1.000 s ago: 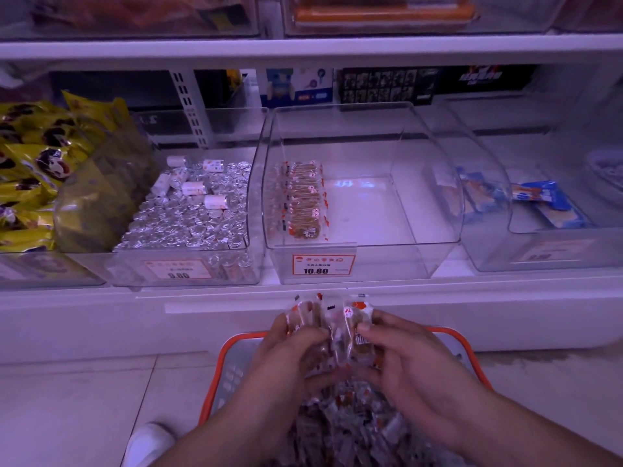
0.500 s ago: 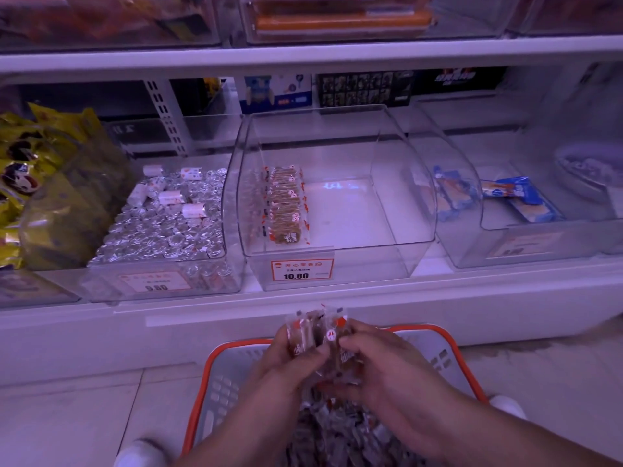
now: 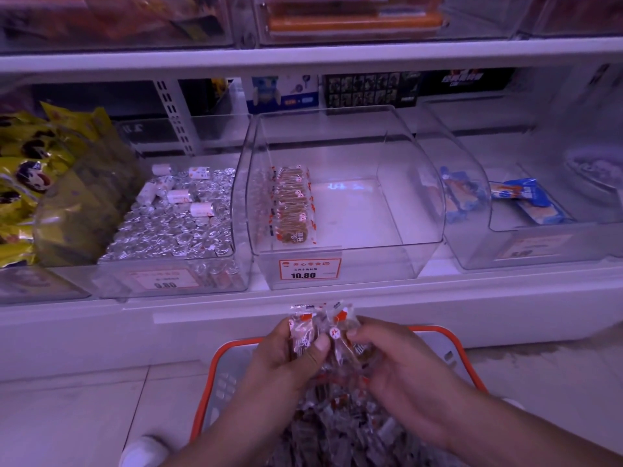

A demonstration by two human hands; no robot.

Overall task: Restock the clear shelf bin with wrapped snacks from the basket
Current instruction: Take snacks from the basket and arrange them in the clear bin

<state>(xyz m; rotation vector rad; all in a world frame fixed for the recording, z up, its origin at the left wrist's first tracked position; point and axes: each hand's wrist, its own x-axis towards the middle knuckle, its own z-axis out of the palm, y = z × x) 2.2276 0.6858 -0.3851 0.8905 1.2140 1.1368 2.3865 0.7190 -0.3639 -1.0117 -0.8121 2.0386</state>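
Holding a bunch of wrapped snacks over the orange-rimmed basket, left hand and right hand both curled tight round them. Clear shelf bin sits above, one snack row along its left wall.

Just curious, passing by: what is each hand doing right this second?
Left hand: holds a bunch of wrapped snacks above the basket.
Right hand: fingers curled round the same bunch.
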